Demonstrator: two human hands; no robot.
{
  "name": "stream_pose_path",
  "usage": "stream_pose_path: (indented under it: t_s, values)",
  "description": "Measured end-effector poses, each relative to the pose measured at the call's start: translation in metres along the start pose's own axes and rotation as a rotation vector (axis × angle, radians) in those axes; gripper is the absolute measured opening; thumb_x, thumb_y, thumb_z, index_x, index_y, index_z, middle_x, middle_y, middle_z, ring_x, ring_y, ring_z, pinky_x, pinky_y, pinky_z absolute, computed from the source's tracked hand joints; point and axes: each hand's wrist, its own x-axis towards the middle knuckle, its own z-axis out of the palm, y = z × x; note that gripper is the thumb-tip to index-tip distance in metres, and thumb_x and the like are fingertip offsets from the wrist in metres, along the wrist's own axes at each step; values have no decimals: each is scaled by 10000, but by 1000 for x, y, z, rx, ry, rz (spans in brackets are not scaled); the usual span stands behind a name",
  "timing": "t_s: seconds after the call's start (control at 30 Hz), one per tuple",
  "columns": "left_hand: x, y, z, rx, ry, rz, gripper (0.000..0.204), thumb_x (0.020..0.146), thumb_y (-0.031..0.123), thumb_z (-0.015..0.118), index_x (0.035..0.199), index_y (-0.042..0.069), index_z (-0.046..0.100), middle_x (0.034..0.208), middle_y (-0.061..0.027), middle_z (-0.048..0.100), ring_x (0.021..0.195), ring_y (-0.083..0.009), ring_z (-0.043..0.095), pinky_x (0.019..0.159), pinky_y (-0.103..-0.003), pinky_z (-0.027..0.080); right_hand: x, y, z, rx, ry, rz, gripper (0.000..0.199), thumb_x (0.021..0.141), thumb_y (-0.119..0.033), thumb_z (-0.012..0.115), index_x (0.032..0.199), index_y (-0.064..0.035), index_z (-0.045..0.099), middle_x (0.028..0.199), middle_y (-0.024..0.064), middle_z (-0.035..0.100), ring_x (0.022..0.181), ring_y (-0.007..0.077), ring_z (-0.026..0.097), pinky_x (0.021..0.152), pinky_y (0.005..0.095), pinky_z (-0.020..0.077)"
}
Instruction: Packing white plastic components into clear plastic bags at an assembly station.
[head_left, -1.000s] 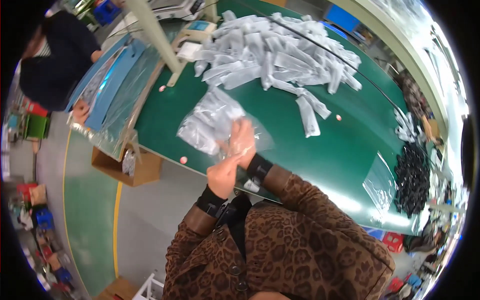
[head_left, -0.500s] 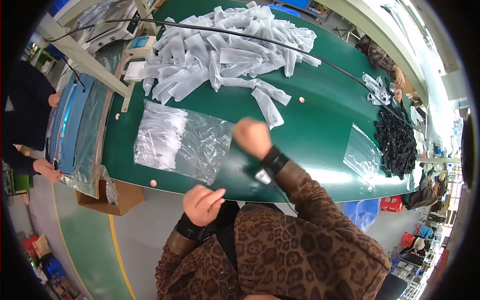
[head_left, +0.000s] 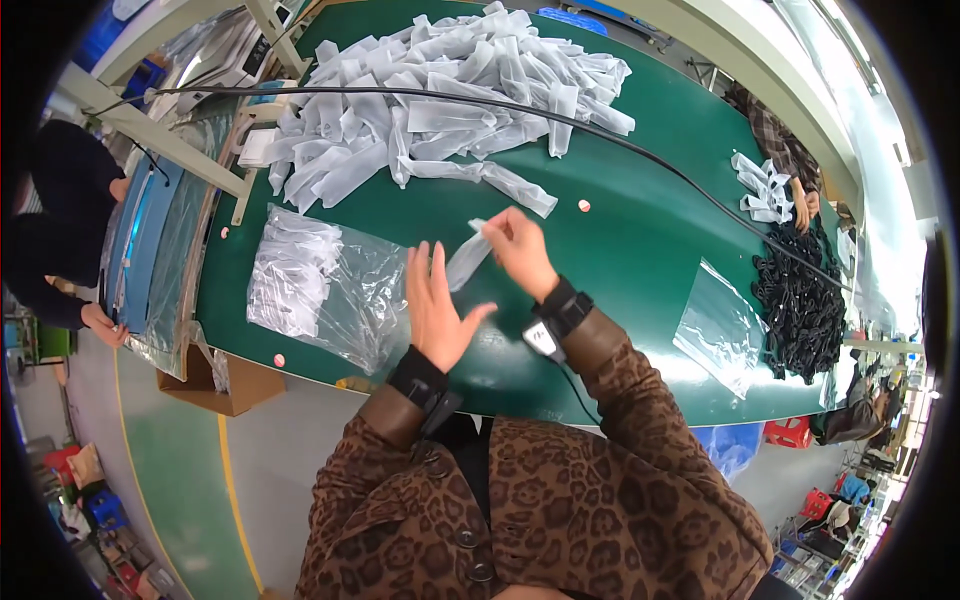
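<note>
My right hand point(head_left: 524, 260) pinches the upper end of a frosted white plastic pouch point(head_left: 466, 264) above the green table point(head_left: 600, 330). Its lower end hangs toward my left hand point(head_left: 440, 318), whose fingers are spread and which holds nothing I can see. Left of that hand lies a large clear plastic bag point(head_left: 372, 300), with a stack of white pouches point(head_left: 290, 276) filling its left end. Beyond my hands spreads a big heap of similar frosted pouches point(head_left: 440, 118). Whether the held pouch contains anything cannot be made out.
A black cable point(head_left: 640, 150) crosses over the table. At the right lie a flat clear bag point(head_left: 715, 335), a heap of black items point(head_left: 800, 310) and a co-worker's hands point(head_left: 803, 208). Another person works at a blue machine point(head_left: 150, 250) on the left. A cardboard box point(head_left: 235, 392) stands below the table edge.
My right hand has taken the single pouch lying in front of the heap and drawn it nearer. My left hand has risen over the table from the edge, its curled fingers now spread.
</note>
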Motion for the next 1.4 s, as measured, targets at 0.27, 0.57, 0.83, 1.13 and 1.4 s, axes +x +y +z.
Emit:
stream_pose_path:
  t_s: [0.27,0.57,0.83,1.13,1.4]
  values:
    - [-49,-23,54,-211,-464,-100,371,849,151,664,1193,57,560,1089,-192,590,934,-392,598,778,-426,495,54,43,-63,-753,316,-429,291,818,-136,686,1038,29,592,795,169,631,773,355,637,685,389,519]
    - [-21,-3,54,-28,-417,297,233,793,157,699,1018,123,646,1191,-117,525,1097,-321,513,944,-511,404,-1,59,-93,-453,-396,18,156,789,-112,597,871,-33,704,892,165,678,851,325,646,773,418,515]
    - [-60,-36,62,60,-504,368,367,774,210,704,1130,164,628,1165,-116,516,1081,-305,490,994,-543,335,85,22,-45,-589,-319,-615,248,783,-49,621,1017,-103,685,1022,103,632,947,308,602,821,389,500]
    - [-80,-12,53,86,-572,244,695,804,252,684,1391,23,392,1161,-139,509,1063,-320,486,941,-438,380,155,44,59,-877,-327,-763,354,742,-61,647,1091,-88,594,1059,138,596,1021,349,568,842,413,494]
    - [-83,-16,53,-96,-587,244,613,785,231,711,1293,0,458,1159,-151,505,1070,-335,477,952,-436,383,64,37,-50,13,-158,-69,182,832,-70,645,987,2,583,805,79,610,650,152,606,633,290,507]
